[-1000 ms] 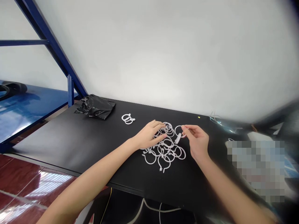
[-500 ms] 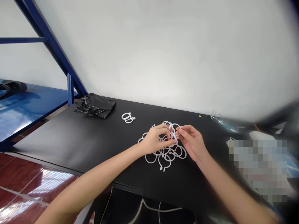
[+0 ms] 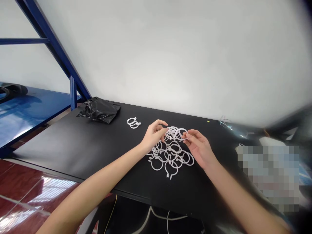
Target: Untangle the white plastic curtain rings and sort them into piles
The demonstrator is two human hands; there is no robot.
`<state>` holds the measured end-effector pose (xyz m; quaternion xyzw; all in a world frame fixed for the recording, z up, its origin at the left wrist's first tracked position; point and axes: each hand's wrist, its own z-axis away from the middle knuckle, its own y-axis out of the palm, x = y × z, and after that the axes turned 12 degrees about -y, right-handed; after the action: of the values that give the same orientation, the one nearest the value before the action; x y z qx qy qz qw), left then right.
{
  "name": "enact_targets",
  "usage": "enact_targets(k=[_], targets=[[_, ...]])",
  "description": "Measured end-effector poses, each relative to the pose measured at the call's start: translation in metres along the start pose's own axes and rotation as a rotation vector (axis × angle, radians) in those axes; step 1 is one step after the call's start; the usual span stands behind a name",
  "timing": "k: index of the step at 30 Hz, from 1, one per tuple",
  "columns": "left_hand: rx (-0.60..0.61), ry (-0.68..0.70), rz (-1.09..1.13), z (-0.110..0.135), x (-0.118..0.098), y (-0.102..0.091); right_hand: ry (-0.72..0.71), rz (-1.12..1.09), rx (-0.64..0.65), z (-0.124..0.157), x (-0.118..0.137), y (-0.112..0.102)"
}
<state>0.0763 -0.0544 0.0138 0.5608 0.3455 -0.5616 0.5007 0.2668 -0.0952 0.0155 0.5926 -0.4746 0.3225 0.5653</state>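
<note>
Head view, left hand (image 3: 154, 136): loosely curled at your ring pile (image 3: 170, 156); whether it grips anything, I cannot tell.
Right hand (image 3: 200, 146): you're pinching a white ring (image 3: 182, 128).
Ring pile: on your black table (image 3: 114, 139), between your hands and nearer you.

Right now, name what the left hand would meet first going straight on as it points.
The left hand would probably meet the upper cluster of white rings first, though depth is unclear.
</note>
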Motion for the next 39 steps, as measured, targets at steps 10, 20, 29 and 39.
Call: enact_targets(k=[10, 20, 29, 39], targets=[[-0.243, 0.205, -0.469, -0.003, 0.005, -0.011, -0.038, 0.280, 0.299, 0.009, 0.000, 0.000], [-0.186, 0.318, -1.134, 0.005, -0.002, -0.013, -0.071, 0.247, -0.053, 0.007, -0.001, 0.003], [0.092, 0.668, -1.171, 0.024, 0.001, 0.011, -0.172, 0.304, -0.116, 0.018, -0.010, 0.013], [0.124, 0.442, -0.758, 0.027, 0.001, 0.010, -0.328, 0.363, 0.060, 0.027, -0.004, 0.018]])
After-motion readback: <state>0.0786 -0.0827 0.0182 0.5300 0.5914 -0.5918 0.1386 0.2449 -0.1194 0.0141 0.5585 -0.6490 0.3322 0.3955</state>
